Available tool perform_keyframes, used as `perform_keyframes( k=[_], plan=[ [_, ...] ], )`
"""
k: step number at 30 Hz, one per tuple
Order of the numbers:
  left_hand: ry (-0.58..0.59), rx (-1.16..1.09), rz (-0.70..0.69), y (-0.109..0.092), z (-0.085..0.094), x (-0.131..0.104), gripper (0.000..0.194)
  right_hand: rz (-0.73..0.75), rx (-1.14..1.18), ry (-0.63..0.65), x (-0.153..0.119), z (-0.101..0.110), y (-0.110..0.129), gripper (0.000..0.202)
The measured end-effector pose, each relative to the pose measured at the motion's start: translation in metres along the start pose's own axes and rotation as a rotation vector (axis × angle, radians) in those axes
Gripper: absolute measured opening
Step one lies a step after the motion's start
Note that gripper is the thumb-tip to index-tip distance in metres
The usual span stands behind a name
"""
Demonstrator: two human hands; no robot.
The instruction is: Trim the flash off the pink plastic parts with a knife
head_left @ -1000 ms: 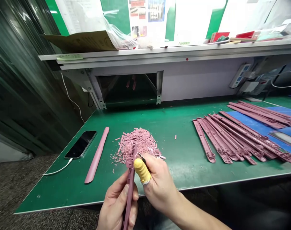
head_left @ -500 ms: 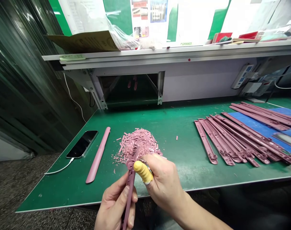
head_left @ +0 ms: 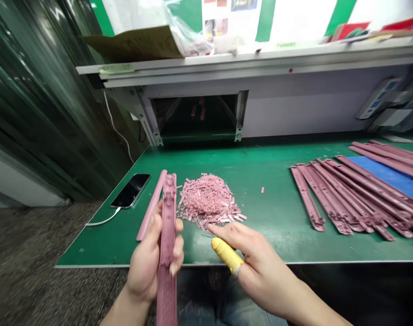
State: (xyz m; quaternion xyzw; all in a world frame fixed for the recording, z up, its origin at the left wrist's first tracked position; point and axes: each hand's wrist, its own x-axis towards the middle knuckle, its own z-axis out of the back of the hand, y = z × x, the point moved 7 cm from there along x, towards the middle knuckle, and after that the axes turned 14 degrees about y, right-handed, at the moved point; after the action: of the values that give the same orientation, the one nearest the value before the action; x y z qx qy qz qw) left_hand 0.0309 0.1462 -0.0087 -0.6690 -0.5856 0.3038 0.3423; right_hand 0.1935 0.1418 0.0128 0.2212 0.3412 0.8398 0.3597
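Observation:
My left hand (head_left: pixel 147 258) is closed around a long pink plastic strip (head_left: pixel 168 226), held nearly upright with its moulded inner side facing me. My right hand (head_left: pixel 257 262) is apart from that strip, just in front of a heap of pink plastic scraps (head_left: pixel 208 197). A yellow finger cover (head_left: pixel 227 254) sits on the right thumb. The right fingers are bent together, and whatever they hold is too hidden to make out. Partly behind the held strip, a smooth pink strip (head_left: pixel 152 208) lies on the green table (head_left: pixel 261 158).
Several pink strips (head_left: pixel 349 194) lie fanned out at the right, some on a blue sheet (head_left: pixel 386 170). A phone (head_left: pixel 131 190) with a white cable lies at the left. Behind is an opening (head_left: pixel 198 117) below a shelf (head_left: pixel 220 65). One loose scrap (head_left: pixel 262 190) lies apart.
My right hand has moved away from the held strip, to the right. My left hand has raised the strip and turned its inner side towards me. The view has shifted.

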Motion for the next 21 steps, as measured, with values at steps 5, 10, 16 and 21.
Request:
perform_keyframes(
  k=[5,10,16,21],
  plan=[
    [0.018,0.24,-0.519,-0.056,-0.01,-0.006,0.022,-0.067,-0.018,0.127,-0.011,-0.058,-0.006,0.018],
    [-0.003,0.411,-0.669,-0.066,-0.035,-0.026,0.015,-0.101,-0.062,0.19,-0.009,-0.08,-0.008,0.018],
    [-0.029,0.389,-0.528,-0.056,-0.042,-0.038,0.042,-0.162,-0.15,0.166,-0.004,-0.075,-0.015,0.017],
    [0.073,0.373,-0.441,-0.054,-0.044,-0.037,0.04,-0.16,-0.165,0.106,-0.004,-0.069,-0.02,0.018]
  ],
)
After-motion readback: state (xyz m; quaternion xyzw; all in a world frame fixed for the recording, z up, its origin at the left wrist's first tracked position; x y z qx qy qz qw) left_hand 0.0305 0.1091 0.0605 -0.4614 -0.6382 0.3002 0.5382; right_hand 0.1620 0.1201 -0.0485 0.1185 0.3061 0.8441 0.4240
